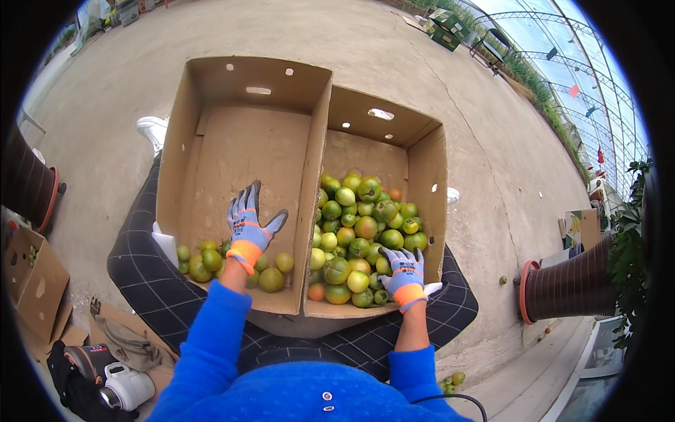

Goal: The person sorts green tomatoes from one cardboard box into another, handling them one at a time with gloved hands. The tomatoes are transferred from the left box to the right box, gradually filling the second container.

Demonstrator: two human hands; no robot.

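Two open cardboard boxes stand side by side across my lap. The left box (258, 142) has a few green tomatoes (271, 279) along its near end. The right box (427, 153) holds a large heap of green tomatoes (337, 270), some tinged orange. My left hand (250, 227), in a grey-blue glove with an orange cuff, is above the left box's near part, fingers spread and nothing in it. My right hand (405, 275), gloved alike, rests over the heap's near right edge beside the box wall; its fingertips point down at the tomatoes, and whether it grips one is hidden.
At left are a cardboard carton (39, 279), a white jug (129, 387) and a cloth bag (132, 345). On the right stands a brown plant pot (572, 279) with a red saucer. Loose tomatoes (457, 377) lie on the floor at lower right.
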